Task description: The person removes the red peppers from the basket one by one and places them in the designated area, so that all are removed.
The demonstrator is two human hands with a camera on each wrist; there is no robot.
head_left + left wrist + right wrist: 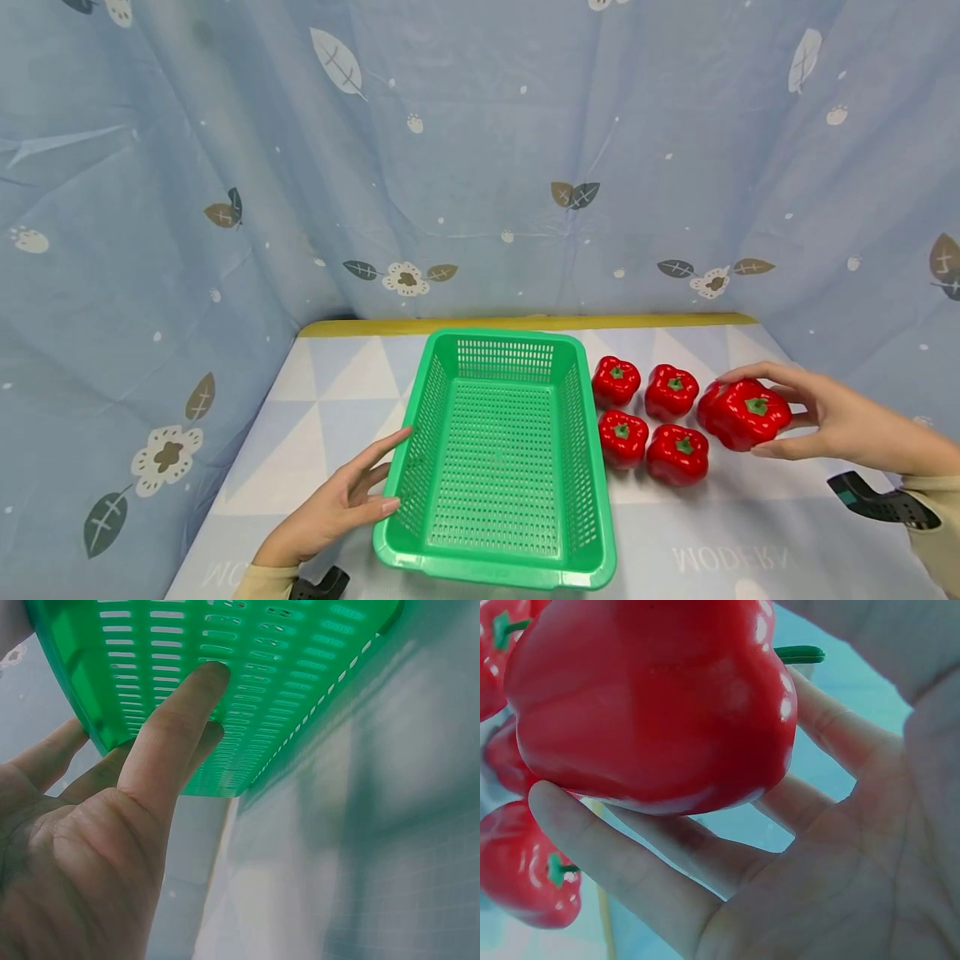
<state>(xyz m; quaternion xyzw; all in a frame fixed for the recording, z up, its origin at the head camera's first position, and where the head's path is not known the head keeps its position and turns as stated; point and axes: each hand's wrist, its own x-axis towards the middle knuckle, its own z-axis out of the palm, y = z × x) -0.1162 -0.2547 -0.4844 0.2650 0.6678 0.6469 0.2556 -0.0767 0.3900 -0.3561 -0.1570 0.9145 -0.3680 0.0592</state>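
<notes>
My right hand (813, 417) holds a glossy red bell pepper (738, 417) with a green stem, fingers on its far side and thumb at its near side. In the right wrist view, the fingers spread around this pepper (656, 705). Several more red bell peppers, one of them this pepper (677, 456), sit to its left beside a green plastic basket (491, 570). My left hand (337, 504) touches the basket's left side with extended fingers. The left wrist view shows its thumb against the slotted outer wall (255, 697). The basket's perforated floor is in plain sight.
A patterned cloth (307, 433) with pale triangles covers the table, whose far edge has a yellow strip (525, 324). Blue curtains (480, 150) with leaves and flowers hang behind and at both sides. Dark bands (885, 502) are on both wrists.
</notes>
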